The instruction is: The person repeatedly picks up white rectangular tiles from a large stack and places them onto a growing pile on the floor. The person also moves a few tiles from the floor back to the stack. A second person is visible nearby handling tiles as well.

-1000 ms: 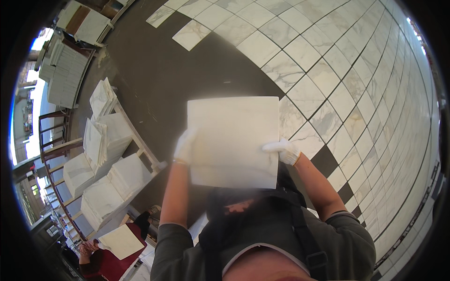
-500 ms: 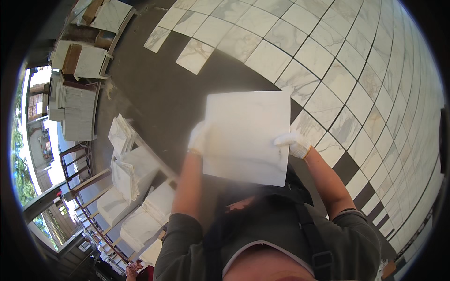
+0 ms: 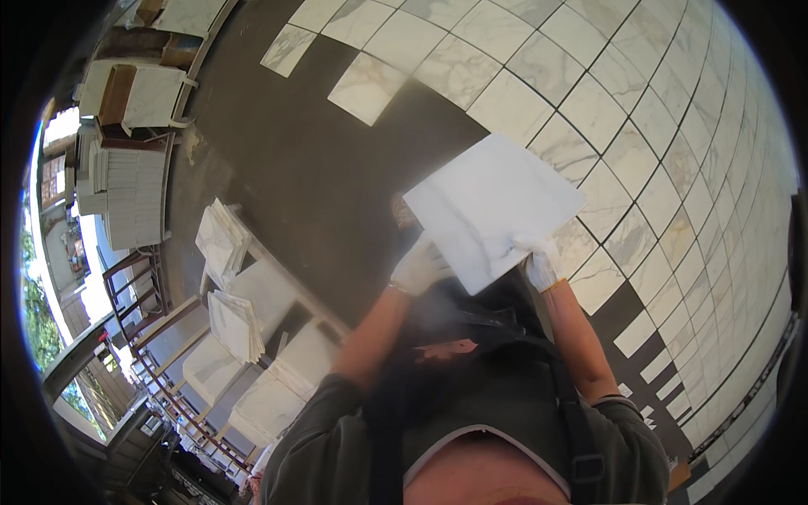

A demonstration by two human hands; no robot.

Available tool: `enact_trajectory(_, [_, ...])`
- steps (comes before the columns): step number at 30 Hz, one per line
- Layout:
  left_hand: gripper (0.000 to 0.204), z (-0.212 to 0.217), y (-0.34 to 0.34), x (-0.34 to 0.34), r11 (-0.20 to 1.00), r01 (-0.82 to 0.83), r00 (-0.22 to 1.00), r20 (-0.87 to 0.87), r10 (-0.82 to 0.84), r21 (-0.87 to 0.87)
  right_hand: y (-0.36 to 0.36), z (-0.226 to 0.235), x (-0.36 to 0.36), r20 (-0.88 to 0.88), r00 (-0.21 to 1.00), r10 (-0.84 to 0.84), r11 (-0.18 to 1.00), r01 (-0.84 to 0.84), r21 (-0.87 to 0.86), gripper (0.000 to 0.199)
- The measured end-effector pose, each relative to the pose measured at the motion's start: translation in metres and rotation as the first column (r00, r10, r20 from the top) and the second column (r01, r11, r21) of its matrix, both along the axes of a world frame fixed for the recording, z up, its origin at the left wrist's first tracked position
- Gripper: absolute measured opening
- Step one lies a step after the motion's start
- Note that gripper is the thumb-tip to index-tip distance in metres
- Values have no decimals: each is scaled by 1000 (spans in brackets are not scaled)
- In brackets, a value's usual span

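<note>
A square white marble tile (image 3: 497, 206) with faint grey veins is held up in front of me, tilted, one corner pointing toward my body. My right hand (image 3: 543, 263), in a white knit glove, grips its lower right edge with the thumb on top. At the lower left edge is my left hand (image 3: 418, 266), gloved alike, its fingers stretched out and spread; whether they touch the tile is hard to see. Past the held tile, rows of veined marble tiles (image 3: 581, 118) lie on the dark floor (image 3: 286, 160).
Left of me, a wooden rack (image 3: 172, 324) stands beside stacked white slabs (image 3: 236, 324) and a leaning bundle of tiles (image 3: 223, 244). Farther left are more stacked slabs (image 3: 135, 194) and a pallet with pale pieces (image 3: 156, 97). One laid tile (image 3: 366, 88) juts from the row's edge.
The tile has turned clockwise and moved away from my body, to the right. My left hand has let go of its left side and come round to the lower left edge.
</note>
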State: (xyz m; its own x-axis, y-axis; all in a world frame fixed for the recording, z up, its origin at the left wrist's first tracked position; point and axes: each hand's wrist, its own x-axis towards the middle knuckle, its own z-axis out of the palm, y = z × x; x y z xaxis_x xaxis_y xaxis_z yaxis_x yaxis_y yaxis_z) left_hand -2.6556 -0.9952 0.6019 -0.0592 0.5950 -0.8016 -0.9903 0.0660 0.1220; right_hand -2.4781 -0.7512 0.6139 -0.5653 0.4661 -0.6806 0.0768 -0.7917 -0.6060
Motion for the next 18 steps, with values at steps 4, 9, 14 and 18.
enact_trajectory(4, [35, -22, 36, -53, 906, 416, 530, -829, -179, 71, -49, 1, -63, 58, 983, -173, 985, 173, 0, 25])
enact_trajectory(9, [28, 24, 19, -162, 946, 315, 863, -439, -249, 82, -122, 8, -117, -35, 894, -446, 849, 410, -335, 31])
enact_trajectory(14, [31, 60, 18, -215, 921, 385, 832, -411, -373, -55, -138, 7, -110, -112, 948, -297, 903, 242, -354, 64])
enact_trajectory(18, [33, 65, 19, -251, 884, 451, 770, -446, -456, -125, -77, -2, -82, 210, 836, -507, 761, 548, -348, 74])
